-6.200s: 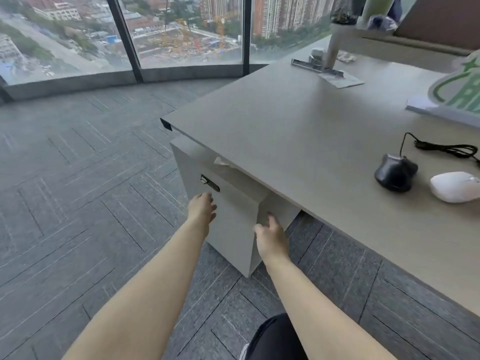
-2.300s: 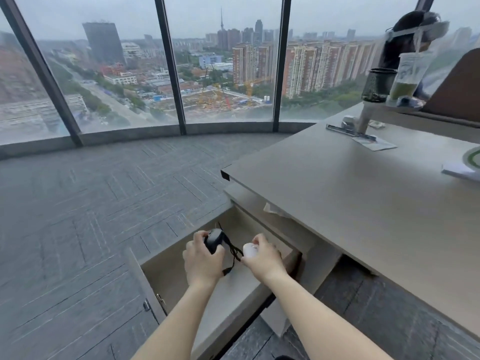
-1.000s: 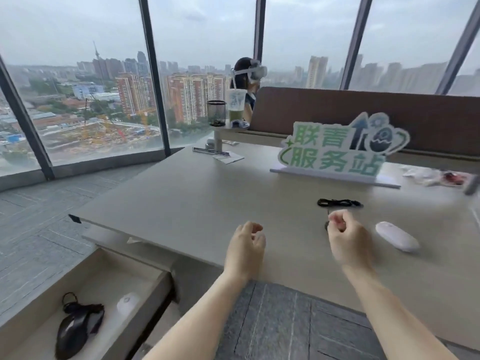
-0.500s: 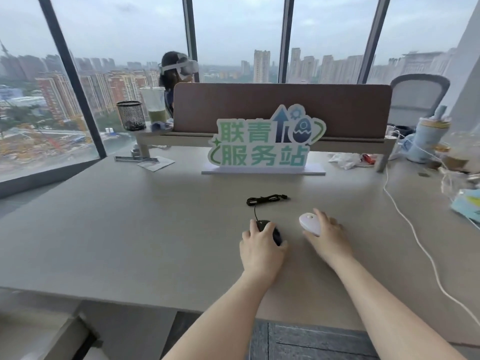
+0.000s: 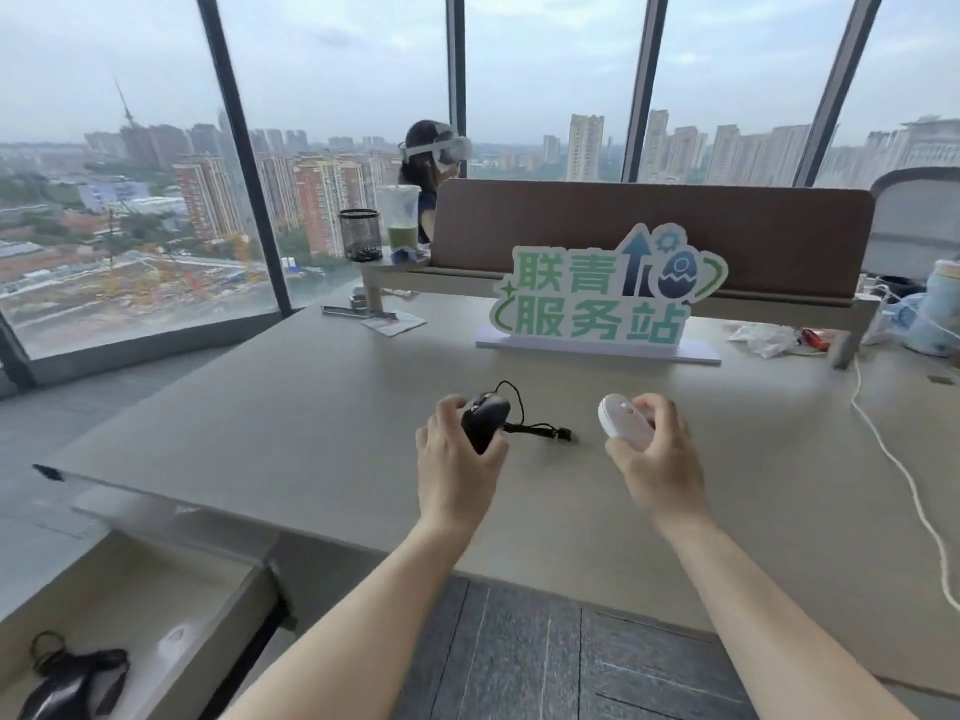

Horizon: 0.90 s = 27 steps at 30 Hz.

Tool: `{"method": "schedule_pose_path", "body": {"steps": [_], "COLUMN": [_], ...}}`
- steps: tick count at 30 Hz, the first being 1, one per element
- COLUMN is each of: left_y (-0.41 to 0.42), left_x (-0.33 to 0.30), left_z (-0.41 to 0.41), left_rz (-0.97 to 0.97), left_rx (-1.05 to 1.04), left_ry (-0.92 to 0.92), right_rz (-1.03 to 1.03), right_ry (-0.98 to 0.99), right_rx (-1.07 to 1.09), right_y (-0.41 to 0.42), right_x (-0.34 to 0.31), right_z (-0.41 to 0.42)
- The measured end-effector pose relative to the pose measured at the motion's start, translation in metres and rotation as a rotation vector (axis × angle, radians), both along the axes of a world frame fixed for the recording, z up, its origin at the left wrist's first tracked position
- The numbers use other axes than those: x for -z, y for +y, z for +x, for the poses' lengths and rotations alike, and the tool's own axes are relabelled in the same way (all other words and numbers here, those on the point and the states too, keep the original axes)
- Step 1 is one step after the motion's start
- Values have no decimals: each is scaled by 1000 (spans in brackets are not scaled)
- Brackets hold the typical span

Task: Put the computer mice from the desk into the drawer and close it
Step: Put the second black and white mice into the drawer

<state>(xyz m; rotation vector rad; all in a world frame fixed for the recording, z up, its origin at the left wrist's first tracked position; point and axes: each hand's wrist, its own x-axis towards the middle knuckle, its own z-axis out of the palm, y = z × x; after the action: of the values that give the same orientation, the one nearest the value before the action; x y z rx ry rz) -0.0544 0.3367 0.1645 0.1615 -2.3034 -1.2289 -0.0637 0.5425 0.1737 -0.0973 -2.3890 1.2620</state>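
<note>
Gripping a black mouse (image 5: 485,419) in the left hand (image 5: 457,462), white mouse (image 5: 623,423) in the right hand (image 5: 657,459), above the desk (image 5: 311,433).

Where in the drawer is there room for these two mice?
The open drawer is bare along its back and middle, between its far wall and the black mouse lying at the near left. A small white mouse sits by the right wall.

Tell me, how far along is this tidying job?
Partly done: the drawer stands open with a black corded mouse and a white mouse inside. In hand: the left hand grips another black mouse, its cable trailing on the desk; the right hand holds a white mouse. Left: drop both in and shut the drawer.
</note>
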Motion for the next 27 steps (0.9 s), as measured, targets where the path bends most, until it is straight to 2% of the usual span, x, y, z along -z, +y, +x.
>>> {"method": "schedule_pose_path", "body": {"steps": [6, 12, 15, 20, 23, 27], "left_y": [-104, -212, -269, -346, -378, -397], "left_x": [-51, -46, -13, 55, 91, 127], "left_z": [87, 169, 202, 239, 245, 239], "left_rz": [67, -42, -67, -96, -80, -208], "left_rx": [-175, -371, -538, -707, -773, -767], "left_ry": [225, 169, 30, -354, -585, -890], "right_rz": [-132, -114, -71, 149, 328, 559], "right_ry": [99, 28, -144, -448, -553, -618], "right_rx": [-329, -645, -795, -895, -919, -905], "right_y": [-128, -282, -352, -436, -472, -498], "right_x": [-32, -15, 14, 69, 99, 130], "right_z": [46, 93, 113, 140, 146, 145]}}
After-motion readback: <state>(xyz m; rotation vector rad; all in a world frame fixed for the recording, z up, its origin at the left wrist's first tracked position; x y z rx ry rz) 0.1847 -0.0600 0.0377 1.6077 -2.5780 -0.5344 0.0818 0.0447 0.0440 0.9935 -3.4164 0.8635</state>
